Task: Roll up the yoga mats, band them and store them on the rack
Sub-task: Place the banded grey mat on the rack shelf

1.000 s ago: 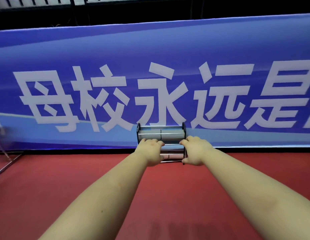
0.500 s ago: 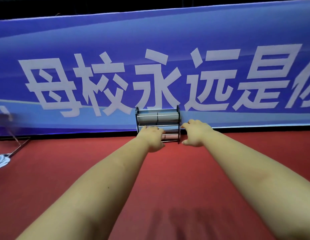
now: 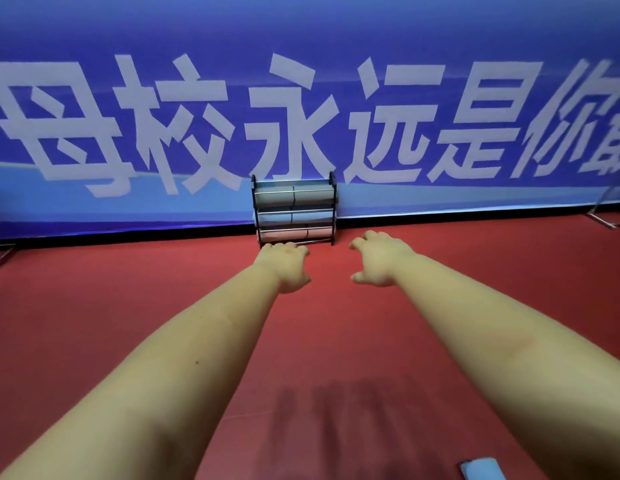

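A small black rack [image 3: 332, 209] stands on the red floor against the blue banner. Three rolled mats lie on its tiers: a grey one [image 3: 312, 195] on top, a light blue one [image 3: 291, 216] in the middle and a pink one [image 3: 294, 233] at the bottom, each with a dark band near its middle. My left hand [image 3: 284, 265] hovers just in front of the rack's lower left, fingers loosely curled and holding nothing. My right hand [image 3: 379, 259] is to the right of the rack, fingers spread and relaxed, also holding nothing.
A long blue banner [image 3: 440, 36] with large white characters runs across the back. Red floor [image 3: 94, 306] spreads around me. A small blue flat object [image 3: 481, 471] lies at the bottom right edge. Metal banner feet [image 3: 606, 221] sit at far right and far left.
Both hands have let go of the rack and drawn back toward me. The view has pulled away, so the rack looks smaller and all three tiers show.
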Motion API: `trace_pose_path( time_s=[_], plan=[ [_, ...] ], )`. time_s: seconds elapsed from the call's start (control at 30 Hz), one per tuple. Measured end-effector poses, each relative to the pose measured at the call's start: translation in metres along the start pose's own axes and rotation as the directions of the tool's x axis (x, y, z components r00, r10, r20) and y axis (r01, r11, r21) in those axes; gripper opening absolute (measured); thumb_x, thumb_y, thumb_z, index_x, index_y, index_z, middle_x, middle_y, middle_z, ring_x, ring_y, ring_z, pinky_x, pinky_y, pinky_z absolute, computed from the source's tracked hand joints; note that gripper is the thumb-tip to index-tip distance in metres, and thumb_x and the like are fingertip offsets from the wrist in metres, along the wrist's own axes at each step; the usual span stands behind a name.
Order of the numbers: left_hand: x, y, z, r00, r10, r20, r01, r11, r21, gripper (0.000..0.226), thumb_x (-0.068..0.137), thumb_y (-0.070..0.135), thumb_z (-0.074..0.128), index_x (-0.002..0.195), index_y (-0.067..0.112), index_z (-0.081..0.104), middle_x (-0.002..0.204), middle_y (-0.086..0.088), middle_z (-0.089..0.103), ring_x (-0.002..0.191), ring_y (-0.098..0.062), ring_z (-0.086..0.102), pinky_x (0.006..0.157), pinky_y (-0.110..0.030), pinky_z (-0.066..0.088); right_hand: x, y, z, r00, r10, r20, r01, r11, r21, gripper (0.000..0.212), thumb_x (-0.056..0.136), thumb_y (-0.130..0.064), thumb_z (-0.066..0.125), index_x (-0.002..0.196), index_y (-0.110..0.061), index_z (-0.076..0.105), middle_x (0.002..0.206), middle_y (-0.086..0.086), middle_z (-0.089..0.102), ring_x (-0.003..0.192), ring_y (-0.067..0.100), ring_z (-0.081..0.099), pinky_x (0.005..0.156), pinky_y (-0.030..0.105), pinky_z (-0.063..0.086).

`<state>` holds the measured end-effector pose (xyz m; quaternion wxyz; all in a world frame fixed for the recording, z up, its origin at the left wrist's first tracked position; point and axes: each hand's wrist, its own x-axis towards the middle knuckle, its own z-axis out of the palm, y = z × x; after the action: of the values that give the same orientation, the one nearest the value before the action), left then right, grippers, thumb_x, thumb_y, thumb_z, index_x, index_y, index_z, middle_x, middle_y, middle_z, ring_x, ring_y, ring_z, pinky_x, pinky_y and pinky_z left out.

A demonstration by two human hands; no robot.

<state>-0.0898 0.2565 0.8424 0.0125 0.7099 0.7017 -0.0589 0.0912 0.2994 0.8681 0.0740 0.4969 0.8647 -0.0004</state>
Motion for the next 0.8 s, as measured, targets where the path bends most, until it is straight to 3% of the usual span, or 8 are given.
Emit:
trace_pose_path(
  time_s=[0.43,0.8],
  plan=[
    [-0.071,0.038,0.005,0.997,-0.064,0.041,0.068,0.993,-0.099,0.060,0.092,0.044,0.052,0.144,0.021,0.031,0.147,-0.006,0.036,0.133,-0.026,0.036,0.106,-0.039,0.034,-0.080,0.004,0.026,0.997,-0.019,0.076,0.021,1.000,-0.018,0.068,0.087,-0.047,0.059,0.143,-0.021,0.033,0.143,0.008,0.034,0.131,0.027,0.035,0.102,0.040,0.038],
    [-0.137,0.200,0.021,0.982,-0.175,0.067,0.183,0.973,-0.143,0.061,0.092,0.043,0.052,0.145,0.021,0.030,0.146,-0.006,0.036,0.132,-0.027,0.037,0.105,-0.040,0.035,-0.200,0.122,0.063,0.993,-0.081,0.086,0.085,0.995,-0.047,0.067,0.086,-0.048,0.060,0.143,-0.022,0.034,0.143,0.007,0.034,0.131,0.027,0.035,0.103,0.039,0.037]
  ],
)
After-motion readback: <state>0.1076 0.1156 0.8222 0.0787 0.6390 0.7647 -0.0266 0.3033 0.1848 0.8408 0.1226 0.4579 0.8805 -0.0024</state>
